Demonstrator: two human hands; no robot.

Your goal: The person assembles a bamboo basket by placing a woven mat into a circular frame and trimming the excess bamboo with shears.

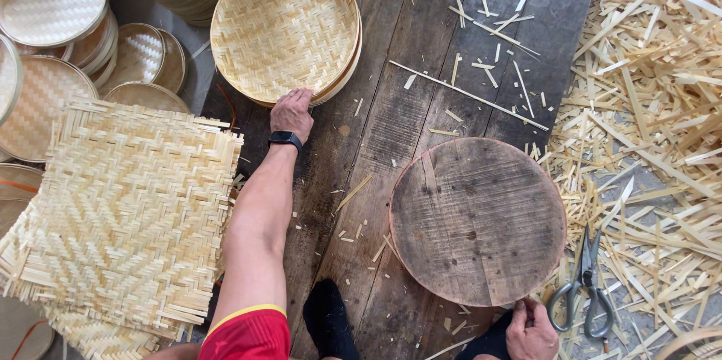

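The left hand (292, 113) stretches forward, fingers pressed on the near rim of the round woven bamboo tray (284, 25). The right hand (531, 334) rests loosely closed and empty beside the grey-handled metal scissors (585, 292), well apart from the tray.

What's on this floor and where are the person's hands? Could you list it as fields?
Left hand: touching the rim of the round woven tray
Right hand: resting low, beside the scissors
Centre: round wooden board on dark planks
Left side: square woven mats, stacked
Right side: heap of bamboo offcuts
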